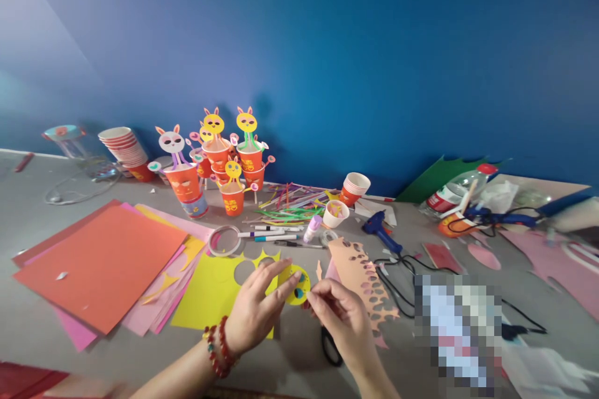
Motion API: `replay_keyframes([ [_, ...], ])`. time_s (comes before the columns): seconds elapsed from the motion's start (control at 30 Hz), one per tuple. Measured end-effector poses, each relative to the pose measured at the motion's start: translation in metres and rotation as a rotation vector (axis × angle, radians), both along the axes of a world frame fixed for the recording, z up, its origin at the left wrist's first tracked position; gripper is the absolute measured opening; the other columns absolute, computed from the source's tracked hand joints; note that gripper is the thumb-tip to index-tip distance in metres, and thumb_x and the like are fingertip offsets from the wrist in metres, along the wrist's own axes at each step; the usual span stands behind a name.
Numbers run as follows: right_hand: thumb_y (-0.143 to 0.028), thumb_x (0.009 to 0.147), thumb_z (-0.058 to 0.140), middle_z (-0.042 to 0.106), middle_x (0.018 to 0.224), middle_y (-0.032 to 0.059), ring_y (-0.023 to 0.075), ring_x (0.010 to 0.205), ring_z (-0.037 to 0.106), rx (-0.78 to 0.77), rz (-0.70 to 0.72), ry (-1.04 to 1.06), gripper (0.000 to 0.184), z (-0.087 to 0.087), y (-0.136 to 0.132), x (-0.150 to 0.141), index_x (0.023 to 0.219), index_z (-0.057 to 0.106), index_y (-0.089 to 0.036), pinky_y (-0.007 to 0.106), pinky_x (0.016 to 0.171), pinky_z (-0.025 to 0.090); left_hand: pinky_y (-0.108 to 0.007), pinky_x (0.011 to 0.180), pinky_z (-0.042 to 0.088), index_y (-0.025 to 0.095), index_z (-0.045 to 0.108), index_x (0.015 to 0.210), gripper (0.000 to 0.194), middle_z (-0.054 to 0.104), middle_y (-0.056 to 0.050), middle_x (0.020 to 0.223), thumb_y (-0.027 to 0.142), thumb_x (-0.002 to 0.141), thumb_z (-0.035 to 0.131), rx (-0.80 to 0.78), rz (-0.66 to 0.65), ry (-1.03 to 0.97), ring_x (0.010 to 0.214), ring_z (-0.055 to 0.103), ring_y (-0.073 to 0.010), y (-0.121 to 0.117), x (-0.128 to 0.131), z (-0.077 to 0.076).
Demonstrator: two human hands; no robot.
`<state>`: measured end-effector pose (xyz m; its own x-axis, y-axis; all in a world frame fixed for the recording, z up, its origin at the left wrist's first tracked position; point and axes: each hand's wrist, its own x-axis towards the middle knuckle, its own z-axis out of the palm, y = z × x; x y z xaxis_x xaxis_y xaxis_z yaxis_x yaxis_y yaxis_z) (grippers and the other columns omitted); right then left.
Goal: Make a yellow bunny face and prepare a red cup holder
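Along the back stands a broad blue wall (327, 75), with a grey tabletop (154, 355) running beneath it. At the left lies a large orange-red paper sheet (110, 262) on other coloured sheets; nearer the middle is a bright yellow paper sheet (206, 293) with round cut-outs, and right of that a peach paper sheet (349, 262) full of oval holes. Behind the sheets stand red paper cups (233, 202) carrying eared, round-faced paper figures. Felt-tip pens (276, 238) lie in front of some thin coloured stems (299, 199).

At front centre, the left hand (262, 296), wearing red beads (219, 349), pinches a small yellow paper disc (302, 287) over the right side of the yellow sheet. The right hand (341, 308) brings thumb and forefinger nearly together at the disc's right edge; whether its grip pinches that edge or some tiny piece, I cannot tell. Smallest are the blue-green spots (298, 293) on the disc, like eyes.

The step in hand looks like detailing this face. The next move probably calls for a steady left grip and light, exact placing by the right fingertips.
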<state>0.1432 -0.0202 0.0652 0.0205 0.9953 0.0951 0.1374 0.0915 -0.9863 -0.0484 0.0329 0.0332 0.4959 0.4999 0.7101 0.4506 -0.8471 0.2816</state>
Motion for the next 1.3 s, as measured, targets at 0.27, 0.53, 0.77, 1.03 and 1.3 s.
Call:
replay_keyframes([
  [0.27,-0.031,0.092,0.058,0.057,0.063,-0.001,0.0126,0.056,0.05,0.07,-0.005,-0.19,0.024,0.011,0.006,0.01,0.071,0.058,-0.019,0.022,0.052,0.039,-0.043,0.1,0.047,0.018,0.046,0.142,0.054,0.058,-0.016,0.13,0.006,0.09,0.044,-0.279,-0.193,-0.193,0.117,0.056,-0.0259,-0.003,-0.003,0.012],
  [0.53,-0.023,0.092,0.055,0.053,0.061,-0.0035,0.012,0.056,0.049,0.111,0.089,-0.389,0.02,0.024,0.009,0.023,0.072,0.056,-0.02,0.021,0.054,0.037,-0.029,0.078,0.048,0.02,0.058,0.106,0.012,0.063,-0.006,0.097,0.022,0.095,0.057,-0.702,-0.183,-0.487,0.085,0.056,-0.0167,0.001,0.003,0.021],
  [0.77,-0.023,0.091,0.055,0.056,0.062,-0.0026,0.0123,0.057,0.049,0.083,0.148,-0.329,0.021,0.027,0.012,0.027,0.07,0.056,-0.02,0.022,0.054,0.037,-0.026,0.061,0.036,0.019,0.043,0.061,0.04,0.044,0.001,0.064,0.036,0.095,0.055,-0.909,0.014,-0.645,0.063,0.042,-0.0131,0.007,-0.007,0.015],
  [1.03,-0.017,0.088,0.056,0.059,0.064,-0.0025,0.0117,0.057,0.05,0.094,0.2,-0.363,0.018,0.029,0.012,0.029,0.07,0.056,-0.02,0.021,0.055,0.037,-0.028,0.078,0.044,0.018,0.059,0.088,0.028,0.057,-0.004,0.086,0.033,0.102,0.04,-0.906,-0.21,-0.475,0.081,0.055,-0.0162,0.006,-0.003,0.035],
  [1.3,-0.014,0.087,0.057,0.057,0.064,-0.0029,0.0114,0.058,0.052,0.154,0.212,-0.446,0.019,0.034,0.012,0.025,0.069,0.056,-0.02,0.021,0.056,0.04,-0.026,0.073,0.045,0.018,0.057,0.09,0.008,0.059,-0.002,0.085,0.025,0.091,0.061,-0.942,-0.249,-0.269,0.076,0.054,-0.0145,0.008,0.002,0.043],
])
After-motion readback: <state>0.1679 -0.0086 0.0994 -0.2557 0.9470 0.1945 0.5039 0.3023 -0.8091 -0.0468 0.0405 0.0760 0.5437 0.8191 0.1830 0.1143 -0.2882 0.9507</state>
